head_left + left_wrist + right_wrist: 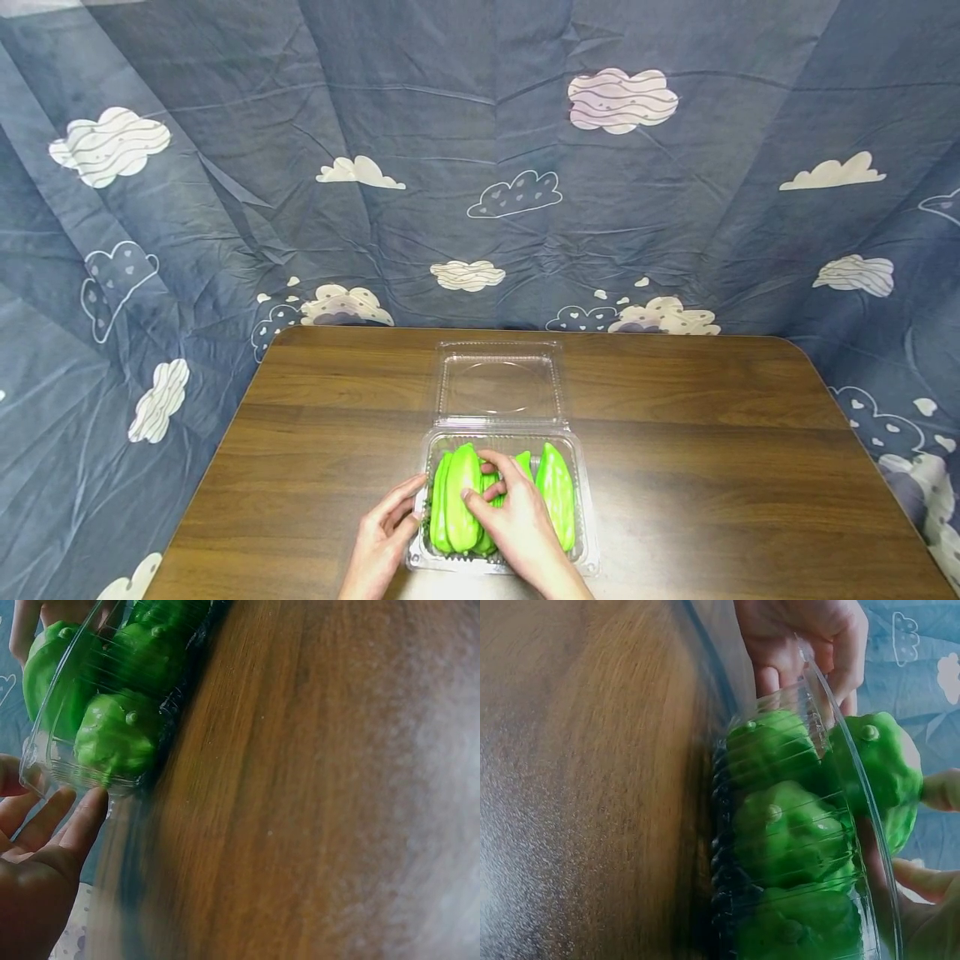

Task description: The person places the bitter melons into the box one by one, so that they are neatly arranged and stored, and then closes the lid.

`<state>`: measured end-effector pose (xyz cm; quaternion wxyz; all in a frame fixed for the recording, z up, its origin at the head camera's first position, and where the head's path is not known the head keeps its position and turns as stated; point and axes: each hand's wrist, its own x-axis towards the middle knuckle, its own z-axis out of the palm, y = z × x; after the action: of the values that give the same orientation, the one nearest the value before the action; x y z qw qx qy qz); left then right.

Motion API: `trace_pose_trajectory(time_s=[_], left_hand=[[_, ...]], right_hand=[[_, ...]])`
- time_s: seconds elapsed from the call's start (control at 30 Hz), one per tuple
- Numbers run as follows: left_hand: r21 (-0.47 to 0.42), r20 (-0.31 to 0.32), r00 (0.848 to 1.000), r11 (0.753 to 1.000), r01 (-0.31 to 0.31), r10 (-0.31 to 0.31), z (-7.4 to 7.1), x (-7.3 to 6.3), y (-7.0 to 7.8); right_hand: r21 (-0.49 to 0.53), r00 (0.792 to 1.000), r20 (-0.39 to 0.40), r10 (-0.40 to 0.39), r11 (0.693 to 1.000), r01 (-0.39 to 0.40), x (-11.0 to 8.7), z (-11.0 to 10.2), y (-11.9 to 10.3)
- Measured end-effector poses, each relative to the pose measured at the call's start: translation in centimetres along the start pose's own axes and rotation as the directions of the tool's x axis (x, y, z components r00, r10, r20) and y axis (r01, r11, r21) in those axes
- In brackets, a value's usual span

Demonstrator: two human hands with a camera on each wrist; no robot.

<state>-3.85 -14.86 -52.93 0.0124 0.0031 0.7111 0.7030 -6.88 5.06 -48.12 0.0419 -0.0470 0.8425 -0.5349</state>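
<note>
A clear plastic clamshell box (581, 560) lies open on the table, with several green bitter melons inside, one of them (556, 498) along its right side. My right hand (521, 508) pinches a bitter melon (462, 500) between thumb and fingers, left of the box's middle. In the right wrist view this melon (877, 769) sits higher than the others and partly above the rim. My left hand (384, 533) rests at the box's left side, its loosely bent fingers (86, 817) at the outer wall. The right hand hides part of the melons beneath it.
The box's transparent lid (501, 383) is folded back flat on the wooden table (690, 450). A blue cloth (480, 242) with cloud prints hangs behind the table's far edge and along both sides.
</note>
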Motion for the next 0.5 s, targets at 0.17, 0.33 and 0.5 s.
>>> trace_pose_trajectory(time_s=[0.17, 0.33, 0.5], left_hand=[[0.002, -0.003, 1.0, 1.0, 0.008, -0.008, -0.01, 0.04, 0.02], [0.017, -0.017, 1.0, 1.0, 0.023, -0.023, 0.03, 0.04, 0.02], [0.004, -0.015, 1.0, 1.0, 0.022, -0.022, 0.16, 0.0, 0.13]], right_hand=[[0.0, 1.0, -0.01, -0.014, 1.0, 0.014, -0.08, 0.07, 0.01], [0.008, 1.0, -0.013, -0.016, 1.0, 0.016, -0.21, 0.07, 0.06], [0.04, 1.0, -0.013, 0.0, 0.999, 0.0, -0.43, -0.2, 0.21]])
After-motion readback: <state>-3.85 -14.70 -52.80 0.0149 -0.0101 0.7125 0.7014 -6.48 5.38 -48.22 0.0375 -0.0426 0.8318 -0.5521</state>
